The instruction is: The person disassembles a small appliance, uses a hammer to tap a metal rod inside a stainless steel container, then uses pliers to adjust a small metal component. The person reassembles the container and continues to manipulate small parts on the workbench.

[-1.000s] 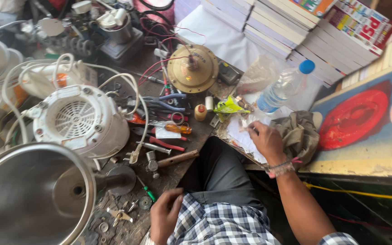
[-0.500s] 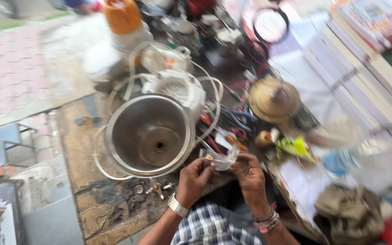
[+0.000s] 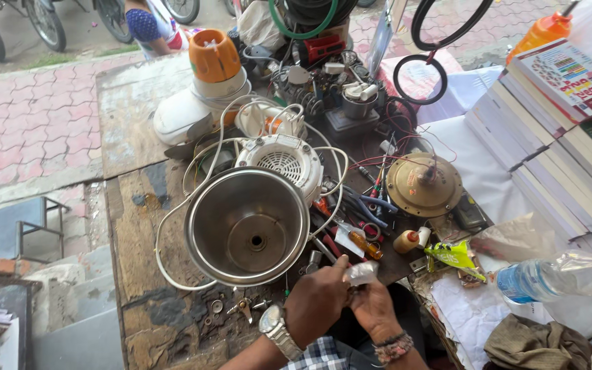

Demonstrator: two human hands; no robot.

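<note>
Both my left hand [image 3: 318, 301] and right hand [image 3: 373, 308] pinch the small plastic packet [image 3: 362, 273], seemingly light, crinkly, best gripped by its edges.

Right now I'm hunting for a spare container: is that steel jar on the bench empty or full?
Empty. The steel jar stands mouth up, showing its bare bottom and centre hole.
</note>
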